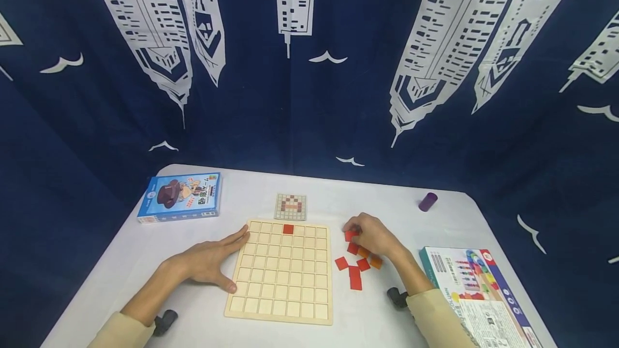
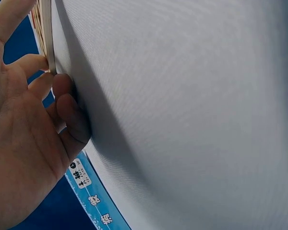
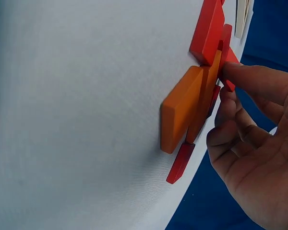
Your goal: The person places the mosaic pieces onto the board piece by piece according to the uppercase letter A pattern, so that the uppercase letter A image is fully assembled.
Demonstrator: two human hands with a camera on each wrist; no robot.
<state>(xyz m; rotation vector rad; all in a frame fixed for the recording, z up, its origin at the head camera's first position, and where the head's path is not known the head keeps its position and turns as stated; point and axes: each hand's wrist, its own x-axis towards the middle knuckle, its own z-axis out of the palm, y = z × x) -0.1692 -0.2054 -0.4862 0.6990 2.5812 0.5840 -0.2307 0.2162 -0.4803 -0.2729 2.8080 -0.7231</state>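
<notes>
A pale wooden board [image 1: 280,278] is lying on the white table [image 1: 193,321], in the middle of the near part. One red tile [image 1: 288,229] is sitting on it, in the middle square of the far row. The left hand [image 1: 205,262] is touching the board's left edge with its fingers and thumb spread wide, and it is not clutching anything. The right hand [image 1: 373,236] is bending its fingers over some tiles to the right of the board. Its thumb is touching a red piece [image 3: 229,85], but I cannot tell if it is pinching it. More red tiles [image 1: 355,278] and orange tiles [image 1: 375,262] are lying nearer, some touching each other.

A little picture card [image 1: 290,207] is lying just past the board's far edge. A blue box [image 1: 180,197] is resting at the far left. A purple tube [image 1: 427,202] is lying at the far right, and a colorful box [image 1: 476,289] is lying at the near right. A dark blue cloth [image 1: 251,117] with white buildings is hanging behind the table.
</notes>
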